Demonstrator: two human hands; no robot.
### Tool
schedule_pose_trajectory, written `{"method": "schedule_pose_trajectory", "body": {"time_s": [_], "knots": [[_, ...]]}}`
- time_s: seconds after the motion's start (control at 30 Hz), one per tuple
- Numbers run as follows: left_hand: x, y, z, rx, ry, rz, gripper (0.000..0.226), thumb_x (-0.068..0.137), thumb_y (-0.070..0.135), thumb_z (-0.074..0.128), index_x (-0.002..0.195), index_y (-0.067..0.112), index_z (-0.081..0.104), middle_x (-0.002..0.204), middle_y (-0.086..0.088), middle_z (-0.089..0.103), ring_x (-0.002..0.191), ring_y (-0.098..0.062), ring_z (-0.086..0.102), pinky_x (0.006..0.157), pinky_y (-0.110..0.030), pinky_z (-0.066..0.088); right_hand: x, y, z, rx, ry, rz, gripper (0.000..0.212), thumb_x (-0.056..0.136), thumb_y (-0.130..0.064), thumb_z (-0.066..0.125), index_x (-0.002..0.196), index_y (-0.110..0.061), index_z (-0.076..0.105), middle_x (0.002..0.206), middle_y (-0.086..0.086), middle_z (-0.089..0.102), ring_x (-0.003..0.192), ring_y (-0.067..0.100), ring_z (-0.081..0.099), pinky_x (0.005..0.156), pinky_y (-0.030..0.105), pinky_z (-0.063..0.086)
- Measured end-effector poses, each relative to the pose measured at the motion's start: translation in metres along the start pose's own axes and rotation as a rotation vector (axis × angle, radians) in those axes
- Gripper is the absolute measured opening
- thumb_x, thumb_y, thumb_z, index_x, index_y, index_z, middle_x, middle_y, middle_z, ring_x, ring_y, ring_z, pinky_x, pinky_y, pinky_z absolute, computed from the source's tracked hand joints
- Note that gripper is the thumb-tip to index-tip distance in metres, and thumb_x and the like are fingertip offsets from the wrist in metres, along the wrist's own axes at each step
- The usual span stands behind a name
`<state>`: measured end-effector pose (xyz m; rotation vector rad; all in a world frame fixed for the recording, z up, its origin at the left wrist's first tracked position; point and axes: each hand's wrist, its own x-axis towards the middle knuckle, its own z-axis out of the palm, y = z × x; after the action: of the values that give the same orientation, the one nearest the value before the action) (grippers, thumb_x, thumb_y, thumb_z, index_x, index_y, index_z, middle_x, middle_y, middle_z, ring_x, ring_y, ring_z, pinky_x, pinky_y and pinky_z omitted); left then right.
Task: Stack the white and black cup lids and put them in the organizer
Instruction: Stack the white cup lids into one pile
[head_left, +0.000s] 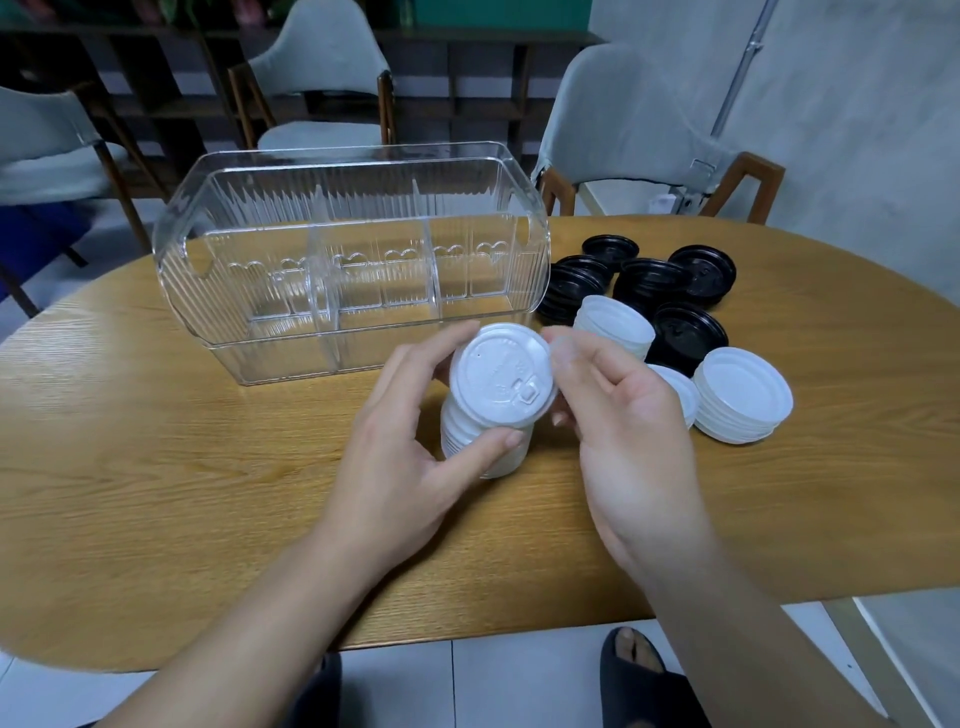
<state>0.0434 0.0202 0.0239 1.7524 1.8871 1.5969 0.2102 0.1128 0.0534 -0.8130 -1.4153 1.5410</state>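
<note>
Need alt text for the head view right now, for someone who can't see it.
Both hands hold a stack of white lids above the wooden table: left hand around its side, right hand at the top lid's edge. Behind sits the empty clear organizer; loose black lids and white lids lie to its right.

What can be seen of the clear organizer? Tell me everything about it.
The clear organizer is a long, open-topped bin of see-through ribbed plastic with rounded corners and a heart pattern along its front wall. Clear dividers split it into compartments side by side. A cut-out handle shows at its left end. It stands upright on the wooden table, beyond the hands, with black lids just to its right. No lids show inside it, and neither hand touches it.
</note>
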Motion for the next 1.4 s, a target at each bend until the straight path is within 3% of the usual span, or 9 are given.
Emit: {"method": "schedule_pose_trajectory", "body": {"time_s": [0.17, 0.27, 0.33, 0.5, 0.7, 0.77, 0.93, 1.1, 1.4], "knots": [[-0.001, 0.005, 0.001, -0.015, 0.079, -0.056, 0.072, 0.081, 0.038, 0.098, 0.14, 0.019, 0.063, 0.119, 0.015, 0.069, 0.105, -0.019, 0.066, 0.095, -0.021, 0.05, -0.009, -0.003, 0.003, -0.217, -0.094, -0.12, 0.06, 0.088, -0.031, 0.09, 0.143, -0.031, 0.066, 0.129, -0.01, 0.076, 0.109, 0.012, 0.076, 0.093, 0.03, 0.063], [-0.001, 0.004, 0.001, 0.03, 0.097, -0.077, 0.071, 0.074, 0.043, 0.094, 0.133, 0.023, 0.063, 0.096, 0.018, 0.059, 0.093, -0.02, 0.061, 0.086, -0.018, 0.046, -0.011, 0.003, 0.004, -0.461, -0.078, -0.248, 0.072, 0.082, -0.031, 0.096, 0.147, -0.029, 0.065, 0.143, -0.02, 0.065, 0.133, 0.004, 0.062, 0.101, 0.017, 0.051], [-0.002, 0.002, 0.001, 0.056, 0.099, -0.09, 0.071, 0.071, 0.047, 0.093, 0.131, 0.026, 0.061, 0.092, 0.014, 0.057, 0.092, -0.02, 0.061, 0.085, -0.021, 0.046, -0.012, 0.004, 0.005, -0.503, -0.071, -0.278, 0.077, 0.079, -0.032, 0.098, 0.149, -0.027, 0.065, 0.145, -0.022, 0.062, 0.137, -0.002, 0.057, 0.103, 0.009, 0.044], [-0.003, 0.001, 0.002, 0.104, 0.059, -0.045, 0.072, 0.075, 0.05, 0.091, 0.136, 0.029, 0.059, 0.107, 0.018, 0.061, 0.102, -0.018, 0.061, 0.096, -0.043, 0.051, -0.007, 0.002, 0.001, -0.487, -0.08, -0.21, 0.079, 0.077, -0.033, 0.099, 0.148, -0.036, 0.063, 0.138, -0.02, 0.068, 0.128, 0.003, 0.065, 0.106, 0.022, 0.052], [-0.004, -0.015, 0.0, 0.185, -0.143, -0.19, 0.119, 0.066, 0.081, 0.092, 0.165, 0.041, 0.04, 0.146, 0.023, 0.053, 0.14, -0.01, 0.05, 0.119, -0.052, 0.044, 0.001, 0.004, -0.007, -0.454, -0.023, -0.136, 0.063, 0.086, -0.044, 0.092, 0.143, -0.035, 0.068, 0.131, -0.02, 0.075, 0.125, 0.003, 0.069, 0.109, 0.035, 0.056], [-0.004, -0.016, 0.0, 0.162, -0.179, -0.25, 0.123, 0.066, 0.081, 0.094, 0.167, 0.044, 0.034, 0.15, 0.026, 0.053, 0.144, -0.006, 0.048, 0.122, -0.05, 0.044, 0.001, 0.006, -0.007, -0.499, -0.052, -0.136, 0.064, 0.087, -0.047, 0.09, 0.146, -0.036, 0.066, 0.136, -0.021, 0.072, 0.129, 0.0, 0.065, 0.113, 0.032, 0.053], [-0.003, -0.012, 0.002, 0.142, -0.207, -0.271, 0.116, 0.076, 0.075, 0.086, 0.169, 0.049, 0.022, 0.138, 0.022, 0.066, 0.132, -0.011, 0.063, 0.115, -0.048, 0.052, 0.0, 0.01, -0.003, -0.654, -0.133, -0.19, 0.06, 0.09, -0.04, 0.088, 0.146, -0.033, 0.069, 0.144, -0.028, 0.065, 0.136, -0.016, 0.052, 0.114, 0.007, 0.037], [-0.002, -0.01, 0.0, 0.114, -0.247, -0.278, 0.12, 0.08, 0.056, 0.087, 0.173, 0.049, 0.013, 0.134, 0.028, 0.068, 0.127, -0.01, 0.066, 0.114, -0.048, 0.052, 0.001, 0.014, -0.002, -0.697, -0.201, -0.208, 0.057, 0.091, -0.036, 0.089, 0.145, -0.03, 0.072, 0.147, -0.027, 0.064, 0.138, -0.02, 0.048, 0.112, 0.0, 0.031], [-0.002, -0.011, -0.001, 0.135, -0.278, -0.305, 0.128, 0.071, 0.056, 0.085, 0.174, 0.05, 0.01, 0.137, 0.028, 0.065, 0.13, -0.011, 0.064, 0.11, -0.037, 0.052, 0.004, 0.009, -0.011, -0.677, -0.279, -0.16, 0.061, 0.088, -0.039, 0.091, 0.145, -0.036, 0.07, 0.15, -0.032, 0.062, 0.139, -0.023, 0.046, 0.118, 0.005, 0.032]]}}
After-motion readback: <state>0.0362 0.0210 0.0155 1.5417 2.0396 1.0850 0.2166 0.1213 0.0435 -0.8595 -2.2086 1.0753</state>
